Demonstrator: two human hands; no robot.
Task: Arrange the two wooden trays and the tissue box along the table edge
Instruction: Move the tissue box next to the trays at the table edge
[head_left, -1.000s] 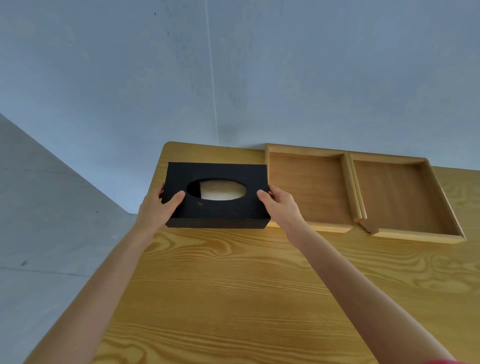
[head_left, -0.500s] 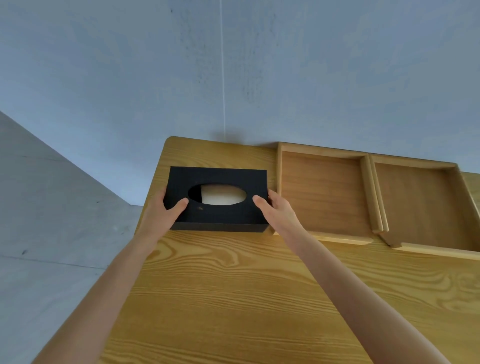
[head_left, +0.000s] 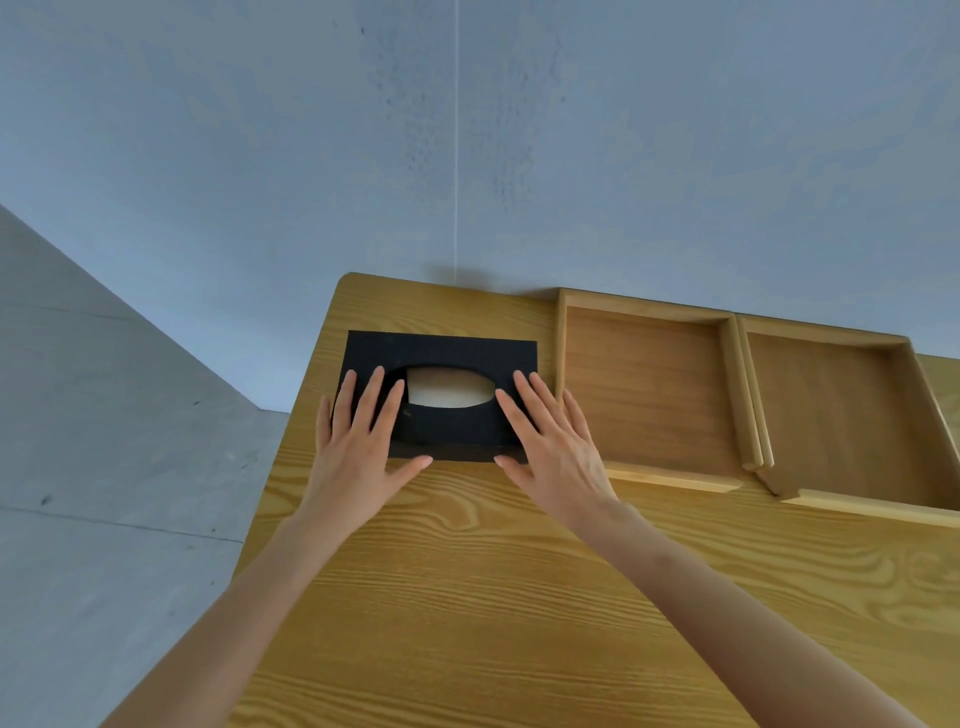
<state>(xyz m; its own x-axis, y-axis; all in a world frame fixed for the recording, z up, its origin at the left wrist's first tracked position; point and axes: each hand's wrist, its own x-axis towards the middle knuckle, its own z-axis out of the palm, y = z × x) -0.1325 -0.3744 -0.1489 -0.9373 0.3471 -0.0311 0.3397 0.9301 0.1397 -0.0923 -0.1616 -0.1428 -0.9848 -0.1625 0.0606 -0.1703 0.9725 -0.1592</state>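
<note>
Grey wall behind wooden table (head_left: 467, 597). Left hand (head_left: 358, 457) flat, fingers spread on top of tissue box (head_left: 441, 353), gripping nothing. Box black, sits near table's far-left corner — likely light, rigid card; best held by short ends. Right hand (head_left: 556, 447) likewise flat on top. Near tray (head_left: 649, 395), far tray (head_left: 831, 415) abutting along back edge — stiff wood, lift by rims.

My wooden table (head_left: 519, 597), pale yellow with bold grain and a rounded far-left corner, stands against a plain grey-blue wall (head_left: 675, 156). A thin vertical seam (head_left: 455, 156) runs down the wall to the table's far edge. To my left lies a grey concrete floor (head_left: 104, 467), evenly lit by soft diffuse light.
</note>
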